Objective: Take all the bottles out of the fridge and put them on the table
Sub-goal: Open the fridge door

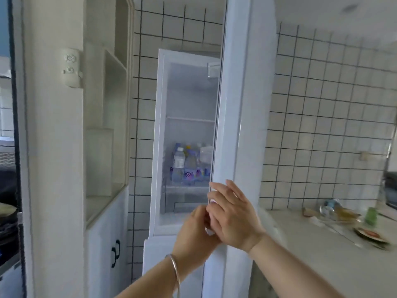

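Observation:
The white fridge (160, 134) stands open ahead, its door (234, 117) swung out edge-on towards me. Several water bottles (187, 164) with blue and pink labels stand packed on a middle shelf; the one in front has a white cap. The shelf above them holds nothing. My right hand (231, 214) lies with straight fingers against the door's inner edge, below the bottle shelf. My left hand (196, 227), a silver bangle on its wrist, has its fingers curled round the same door edge just beneath the right hand.
A white counter (322, 254) runs along the tiled wall at the right, with a clear bottle, a green cup and a plate of fruit on its far part. A white cabinet with open niches (107, 125) stands left of the fridge.

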A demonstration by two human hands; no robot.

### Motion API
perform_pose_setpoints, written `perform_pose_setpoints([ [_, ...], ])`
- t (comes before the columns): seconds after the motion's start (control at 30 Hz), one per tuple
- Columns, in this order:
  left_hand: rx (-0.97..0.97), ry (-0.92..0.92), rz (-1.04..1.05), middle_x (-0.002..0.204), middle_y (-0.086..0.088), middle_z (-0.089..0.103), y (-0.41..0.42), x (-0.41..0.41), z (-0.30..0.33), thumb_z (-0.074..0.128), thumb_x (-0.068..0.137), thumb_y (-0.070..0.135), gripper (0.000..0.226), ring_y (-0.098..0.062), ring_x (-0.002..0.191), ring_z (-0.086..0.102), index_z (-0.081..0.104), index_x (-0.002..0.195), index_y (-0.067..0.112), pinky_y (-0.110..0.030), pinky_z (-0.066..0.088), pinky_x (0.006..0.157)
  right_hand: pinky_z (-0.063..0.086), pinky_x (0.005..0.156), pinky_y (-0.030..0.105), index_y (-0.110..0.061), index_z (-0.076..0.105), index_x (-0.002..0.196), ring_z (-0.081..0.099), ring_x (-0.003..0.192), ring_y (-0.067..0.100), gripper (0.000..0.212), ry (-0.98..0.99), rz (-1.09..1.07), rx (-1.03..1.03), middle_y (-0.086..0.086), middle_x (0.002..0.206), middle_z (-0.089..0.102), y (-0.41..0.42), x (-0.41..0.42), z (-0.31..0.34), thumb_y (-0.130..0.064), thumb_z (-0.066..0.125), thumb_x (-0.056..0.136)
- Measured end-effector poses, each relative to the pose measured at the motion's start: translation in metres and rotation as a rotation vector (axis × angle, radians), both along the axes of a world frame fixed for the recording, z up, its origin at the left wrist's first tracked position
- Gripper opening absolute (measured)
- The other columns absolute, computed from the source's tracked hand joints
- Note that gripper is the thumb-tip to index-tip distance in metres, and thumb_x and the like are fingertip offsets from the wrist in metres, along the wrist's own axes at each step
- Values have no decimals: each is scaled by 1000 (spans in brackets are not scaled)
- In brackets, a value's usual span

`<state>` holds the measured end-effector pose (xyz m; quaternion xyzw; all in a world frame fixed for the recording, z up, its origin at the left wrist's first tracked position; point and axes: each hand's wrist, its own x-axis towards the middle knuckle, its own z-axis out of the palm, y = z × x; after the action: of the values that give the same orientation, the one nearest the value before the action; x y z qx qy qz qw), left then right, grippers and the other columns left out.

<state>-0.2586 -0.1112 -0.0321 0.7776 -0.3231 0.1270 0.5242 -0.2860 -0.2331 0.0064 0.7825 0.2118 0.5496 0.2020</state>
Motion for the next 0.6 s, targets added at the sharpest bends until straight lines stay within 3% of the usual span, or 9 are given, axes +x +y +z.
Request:
perform_pose_setpoints([
  [0.2, 114, -198, -122, 93, 10, 57, -56, -53, -7, 54, 71, 22, 23, -8, 84, 57, 55, 94, 20, -32, 51, 75, 23, 113, 37, -16, 62, 81, 46, 121, 20, 29, -92, -84, 59, 2, 107, 68, -68, -70, -20, -24, 36, 92],
  [0.27, 177, -307, -203, 96, 11, 56, -73, -63, 0, 52, 74, 27, 26, -8, 86, 59, 59, 98, 22, -31, 52, 78, 23, 113, 40, -17, 53, 90, 44, 123, 22, 12, -117, -118, 76, 1, 118, 57, -94, -90, -26, -24, 43, 89],
  [0.33, 227, -410, -265, 102, 11, 55, -92, -69, 10, 54, 78, 29, 27, -7, 90, 60, 60, 104, 27, -28, 52, 79, 27, 111, 43, -16, 51, 95, 43, 124, 23, 14, -145, -181, 149, 1, 123, 48, -116, -108, -32, -23, 51, 84],
  [0.5, 235, -527, -336, 119, 11, 50, -146, -71, 22, 57, 86, 31, 40, -5, 108, 53, 53, 125, 30, -19, 46, 84, 32, 103, 60, -14, 50, 105, 41, 122, 28, 26, -271, -294, 502, 7, 127, 40, -152, -126, -40, -24, 54, 81],
  [0.53, 226, -536, -352, 121, 11, 49, -156, -68, 22, 57, 86, 32, 41, -5, 110, 52, 51, 127, 30, -19, 46, 86, 33, 104, 58, -13, 48, 108, 40, 121, 29, 30, -300, -283, 587, 8, 129, 37, -160, -128, -39, -26, 53, 81],
  [0.6, 217, -548, -375, 124, 13, 46, -176, -61, 22, 55, 87, 34, 42, -3, 114, 49, 48, 129, 31, -18, 45, 88, 35, 104, 41, -12, 46, 119, 34, 125, 29, 44, -384, -234, 806, 9, 135, 32, -173, -133, -30, -31, 52, 80],
])
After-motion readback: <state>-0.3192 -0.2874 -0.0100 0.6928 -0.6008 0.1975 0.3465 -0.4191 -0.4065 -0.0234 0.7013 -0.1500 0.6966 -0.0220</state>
